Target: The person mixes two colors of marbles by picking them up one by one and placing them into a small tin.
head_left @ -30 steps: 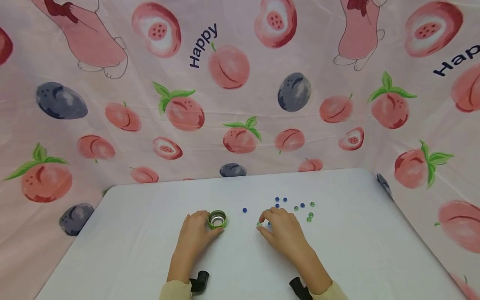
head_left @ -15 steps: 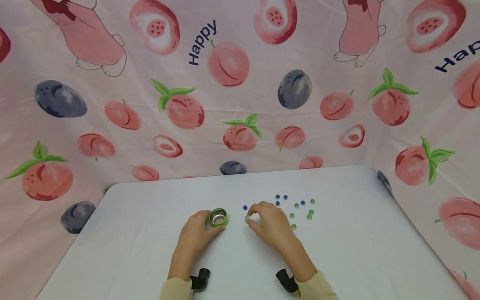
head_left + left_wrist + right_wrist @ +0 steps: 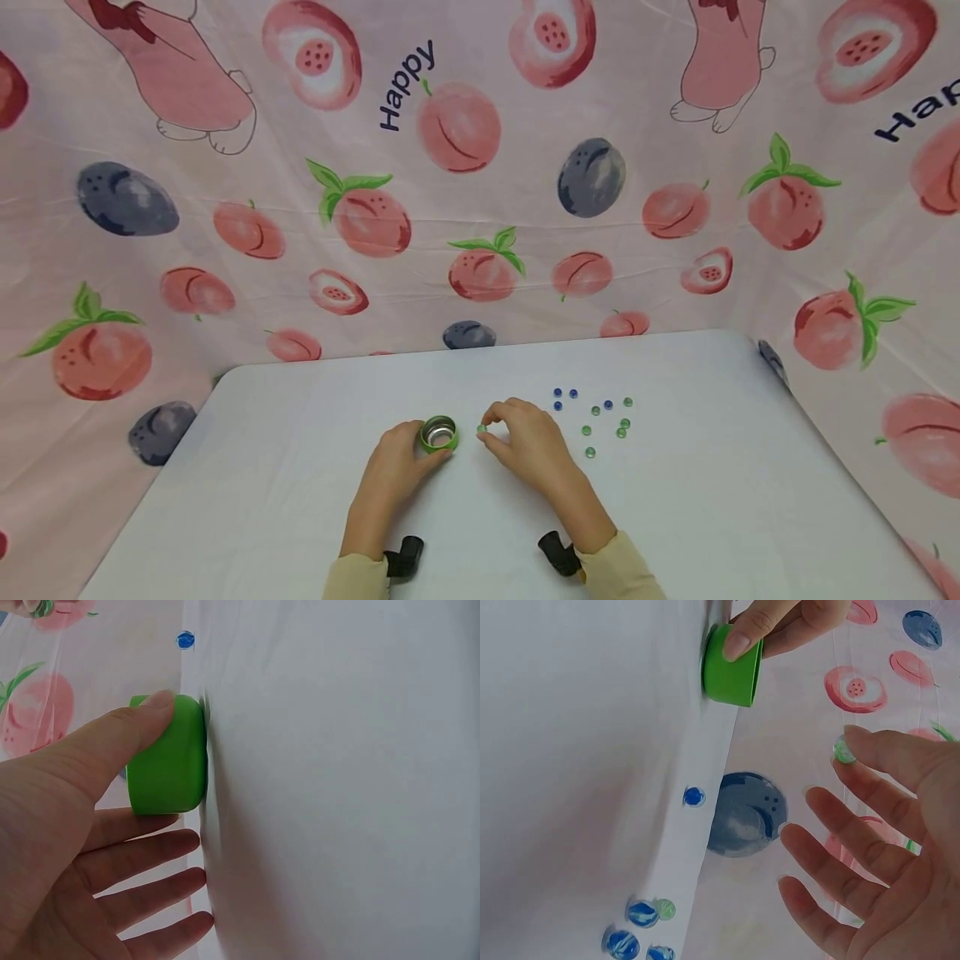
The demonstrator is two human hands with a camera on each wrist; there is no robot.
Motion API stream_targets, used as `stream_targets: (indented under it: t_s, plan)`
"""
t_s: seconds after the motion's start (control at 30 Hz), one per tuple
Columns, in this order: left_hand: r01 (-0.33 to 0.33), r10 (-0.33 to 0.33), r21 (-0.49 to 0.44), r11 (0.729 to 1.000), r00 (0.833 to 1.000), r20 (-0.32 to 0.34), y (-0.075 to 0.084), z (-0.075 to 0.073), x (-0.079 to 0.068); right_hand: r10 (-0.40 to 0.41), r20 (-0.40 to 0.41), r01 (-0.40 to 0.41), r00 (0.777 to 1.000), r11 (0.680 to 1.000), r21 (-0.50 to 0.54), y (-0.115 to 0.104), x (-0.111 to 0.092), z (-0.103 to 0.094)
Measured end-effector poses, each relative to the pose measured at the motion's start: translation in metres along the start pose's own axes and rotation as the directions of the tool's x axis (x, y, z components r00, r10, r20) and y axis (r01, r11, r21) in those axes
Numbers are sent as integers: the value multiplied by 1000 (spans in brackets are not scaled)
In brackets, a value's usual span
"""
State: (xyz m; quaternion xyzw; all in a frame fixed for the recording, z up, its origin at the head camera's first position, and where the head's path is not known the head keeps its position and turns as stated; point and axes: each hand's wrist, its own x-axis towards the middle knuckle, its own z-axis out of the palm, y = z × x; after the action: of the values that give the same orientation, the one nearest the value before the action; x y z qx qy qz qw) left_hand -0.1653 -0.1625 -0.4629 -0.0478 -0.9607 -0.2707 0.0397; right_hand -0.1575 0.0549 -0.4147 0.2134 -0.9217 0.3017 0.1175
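Note:
A small round green cup with a shiny metal inside stands upright on the table. My left hand grips it from the left, its thumb on the near side; in the left wrist view the other fingers spread loosely. Between the thumb and index finger of my right hand I pinch a clear green marble. That marble hovers just right of the cup, apart from it. A lone blue marble lies on the table, visible in the wrist views but covered by my right hand in the head view.
Several blue marbles and several green marbles lie scattered on the white table, right of my right hand. A pink fruit-printed cloth hangs behind and along the sides.
My right hand has carried the pinched green marble left, from near the scattered marbles to beside the cup. The lone blue marble has become covered in the head view. My left hand stays at the cup.

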Motion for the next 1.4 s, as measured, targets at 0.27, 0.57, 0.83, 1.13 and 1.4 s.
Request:
stream_targets:
  t_s: [0.27,0.57,0.83,1.13,1.4]
  plan:
    - [-8,8,19,1000,1000,3,2,-2,-1,-31,7,31,1000,1000,-8,-6,8,6]
    - [-4,5,-15,1000,1000,15,5,-5,-3,-10,55,12,998,1000,-29,-11,15,13]
    - [-7,8,-21,1000,1000,12,6,-5,-3,-8,82,14,997,998,-63,-12,23,19]
    - [-21,21,-47,999,1000,4,3,-2,-1,8,111,-1,994,998,-58,-12,30,29]
    - [-23,23,-38,999,1000,-5,1,-2,-1,-1,116,9,993,998,-67,-13,35,35]
